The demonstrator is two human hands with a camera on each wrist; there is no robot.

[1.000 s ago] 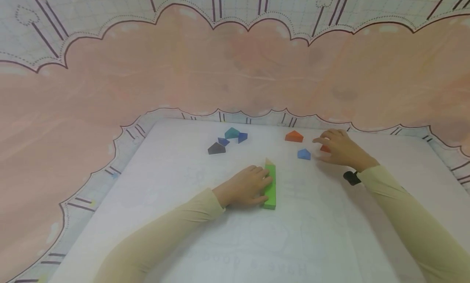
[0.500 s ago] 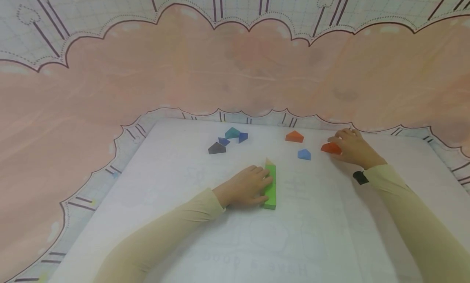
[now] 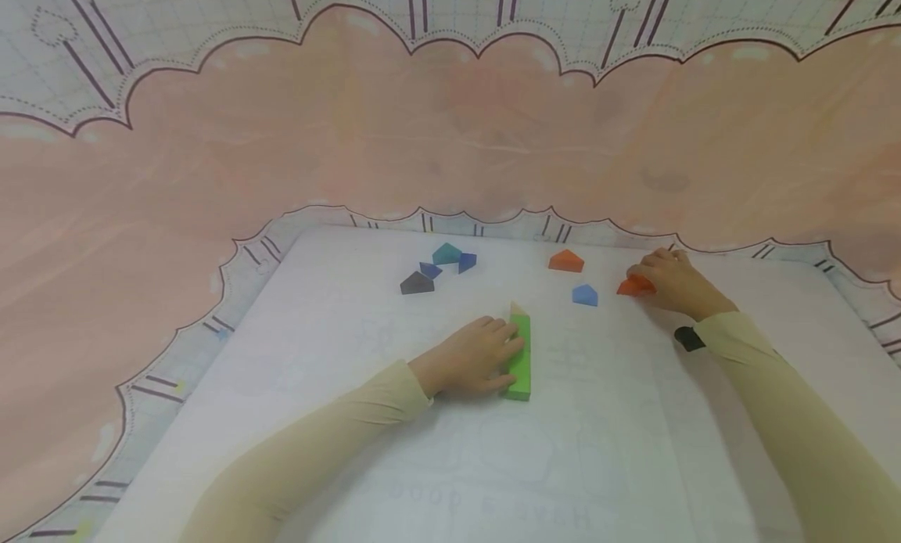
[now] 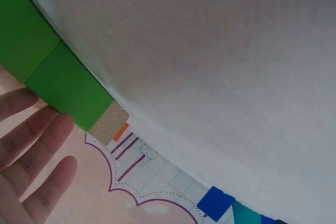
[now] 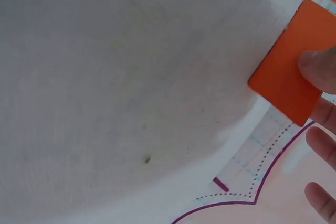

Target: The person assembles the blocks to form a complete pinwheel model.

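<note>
My left hand (image 3: 472, 359) rests along the left side of green blocks (image 3: 521, 367) laid end to end in a row. In the left wrist view, its loosely extended fingers (image 4: 44, 140) touch the blocks' edge, and a seam shows between two of them. A plain wood triangular block (image 3: 518, 309) sits at the row's far end. At the back right, my right hand (image 3: 676, 281) pinches an orange block (image 3: 636, 285). The right wrist view shows the thumb (image 5: 319, 69) on that block's flat orange face, with fingers behind it.
Another orange block (image 3: 566, 260) and a light blue block (image 3: 585, 295) lie left of my right hand. Back left, a teal block (image 3: 446, 253), dark blue blocks (image 3: 468, 262) and a dark grey block (image 3: 418, 282) are grouped. A patterned cloth (image 3: 450, 136) hangs behind the white table (image 3: 317, 324).
My right hand moved right, uncovering the orange block, then its fingers came onto the block and tilted it slightly. The left hand and green blocks stay in place.
</note>
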